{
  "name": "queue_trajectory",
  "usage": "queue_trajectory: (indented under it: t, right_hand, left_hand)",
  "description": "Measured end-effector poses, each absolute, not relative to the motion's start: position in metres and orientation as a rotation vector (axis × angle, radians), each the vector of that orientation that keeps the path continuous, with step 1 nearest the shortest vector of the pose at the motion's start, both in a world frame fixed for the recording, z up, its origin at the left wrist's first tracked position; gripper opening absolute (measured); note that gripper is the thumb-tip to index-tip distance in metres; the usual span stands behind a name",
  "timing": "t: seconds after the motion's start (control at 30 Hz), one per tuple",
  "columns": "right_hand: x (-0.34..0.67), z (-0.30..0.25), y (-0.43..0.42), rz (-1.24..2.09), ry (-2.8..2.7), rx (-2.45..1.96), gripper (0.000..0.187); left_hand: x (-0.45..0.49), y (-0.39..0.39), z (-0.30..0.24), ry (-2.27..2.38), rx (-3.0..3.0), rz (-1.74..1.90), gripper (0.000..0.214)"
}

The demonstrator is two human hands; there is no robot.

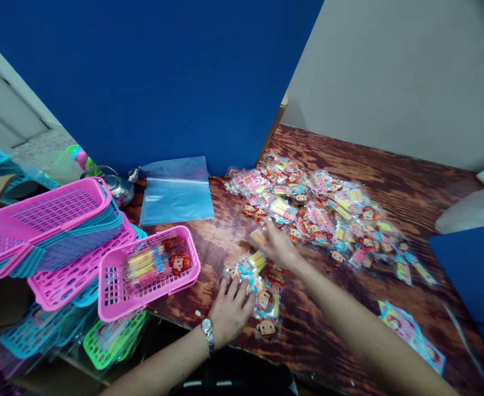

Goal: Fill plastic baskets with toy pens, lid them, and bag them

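Observation:
A big heap of small clear toy packets (320, 214) with cartoon faces and coloured sticks lies on the wooden table (411, 165). My left hand (230, 311), with a wristwatch, rests fingers spread on a small pile of packets (262, 300) near the front edge. My right hand (277, 247) reaches toward the heap and is blurred by motion; a yellow packet (258, 239) sits at its fingertips. A pink basket (149, 272) at the left holds a few packets.
Stacked pink and blue baskets (48, 225) stand at the far left, with green and blue ones lower down. Clear plastic bags (178, 190) lie by the blue partition (163, 82). A metal kettle (116, 184) stands behind the baskets. Printed cards (411, 333) lie at right.

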State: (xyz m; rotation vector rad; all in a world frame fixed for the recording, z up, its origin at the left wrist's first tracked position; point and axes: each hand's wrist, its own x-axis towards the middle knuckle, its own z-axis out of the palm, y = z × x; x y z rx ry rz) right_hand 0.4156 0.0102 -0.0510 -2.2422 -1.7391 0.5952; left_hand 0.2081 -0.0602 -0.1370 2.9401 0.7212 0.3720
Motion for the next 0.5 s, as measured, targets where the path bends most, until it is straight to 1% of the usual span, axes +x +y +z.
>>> queue_trajectory:
  t: [0.1, 0.2, 0.23, 0.3, 0.37, 0.4, 0.47, 0.5]
  right_hand:
    - [0.447, -0.042, 0.003, 0.744, -1.409, -2.107, 0.039]
    - [0.453, -0.040, -0.014, 1.086, -0.992, -1.814, 0.038]
    - [0.450, -0.041, -0.020, 1.192, -0.856, -1.729, 0.040]
    - [0.440, -0.044, -0.027, 1.306, -0.679, -1.653, 0.042]
    - [0.428, -0.048, -0.030, 1.335, -0.597, -1.620, 0.042]
    - [0.423, -0.051, -0.030, 1.341, -0.597, -1.616, 0.041]
    - [0.413, -0.058, -0.030, 1.343, -0.637, -1.641, 0.041]
    - [0.409, -0.062, -0.031, 1.336, -0.667, -1.667, 0.041]
  left_hand:
    - [0.220, -0.065, -0.127, 0.804, 2.801, 0.295, 0.049]
    - [0.239, -0.070, -0.112, 0.878, 2.569, 0.270, 0.062]
    - [0.245, -0.071, -0.107, 0.875, 2.491, 0.292, 0.062]
    - [0.250, -0.068, -0.099, 0.819, 2.372, 0.377, 0.052]
    - [0.244, -0.061, -0.095, 0.758, 2.357, 0.500, 0.036]
    - [0.238, -0.056, -0.095, 0.760, 2.397, 0.558, 0.031]
    - [0.222, -0.046, -0.098, 0.816, 2.534, 0.600, 0.031]
    - [0.214, -0.042, -0.101, 0.842, 2.609, 0.569, 0.035]
